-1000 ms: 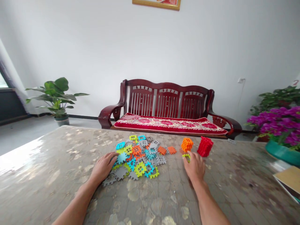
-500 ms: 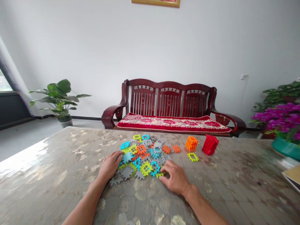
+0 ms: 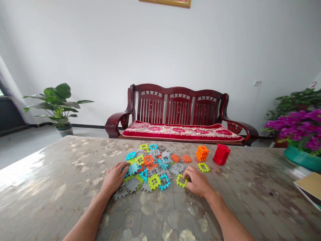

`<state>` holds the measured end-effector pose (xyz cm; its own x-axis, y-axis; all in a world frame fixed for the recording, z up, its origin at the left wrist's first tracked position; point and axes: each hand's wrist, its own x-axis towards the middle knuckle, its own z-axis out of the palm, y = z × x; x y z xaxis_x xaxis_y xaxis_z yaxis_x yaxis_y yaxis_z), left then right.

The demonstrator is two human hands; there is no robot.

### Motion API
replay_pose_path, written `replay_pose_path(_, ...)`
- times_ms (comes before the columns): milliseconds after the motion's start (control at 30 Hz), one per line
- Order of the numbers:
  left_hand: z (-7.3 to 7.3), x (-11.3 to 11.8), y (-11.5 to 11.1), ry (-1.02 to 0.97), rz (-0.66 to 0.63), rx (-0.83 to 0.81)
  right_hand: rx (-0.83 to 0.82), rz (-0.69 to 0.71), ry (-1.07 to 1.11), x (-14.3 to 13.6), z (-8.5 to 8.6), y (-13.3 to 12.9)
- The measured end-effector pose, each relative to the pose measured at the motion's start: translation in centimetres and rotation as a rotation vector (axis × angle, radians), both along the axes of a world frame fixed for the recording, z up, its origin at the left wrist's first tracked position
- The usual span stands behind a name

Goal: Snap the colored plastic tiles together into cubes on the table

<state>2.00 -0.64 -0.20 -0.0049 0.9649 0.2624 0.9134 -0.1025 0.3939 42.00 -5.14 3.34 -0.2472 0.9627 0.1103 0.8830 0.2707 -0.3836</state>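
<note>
My right hand (image 3: 197,181) pinches the right edge of a yellow-green square frame tile (image 3: 178,179) with toothed edges, just right of the pile. Low over the left side of the pile lies my left hand (image 3: 115,176), its fingers stretched out by a light blue tile (image 3: 133,169). The heap mixes grey, blue, orange and yellow-green interlocking tiles, among them a yellow-green window tile (image 3: 154,181) and a blue frame tile (image 3: 160,182). Another yellow-green frame tile (image 3: 204,171) rests alone farther right. Behind it stand an orange stack of tiles (image 3: 202,153) and a taller red stack (image 3: 221,154).
A patterned cloth covers the table (image 3: 60,187). Past its far edge is a wooden bench (image 3: 179,103) with a red cushion. Purple flowers in a teal pot (image 3: 301,157) and a cardboard-coloured item (image 3: 309,184) are at the right. A potted plant (image 3: 61,107) stands at left.
My right hand has drawn the yellow-green frame tile rightward, out from the pile's edge. My left hand stays at the pile's left side. The view has shifted slightly.
</note>
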Motion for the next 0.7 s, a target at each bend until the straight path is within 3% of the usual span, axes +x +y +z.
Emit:
replay_pose_path(267,-0.16,-0.01,0.04,-0.009,0.005,0.011,0.004,0.099,0.052,0.04,0.01,0.04)
replay_pose_path(700,0.08,0.08,0.04,0.011,0.015,-0.001,0.017,0.077,0.019,0.33,0.37,0.34)
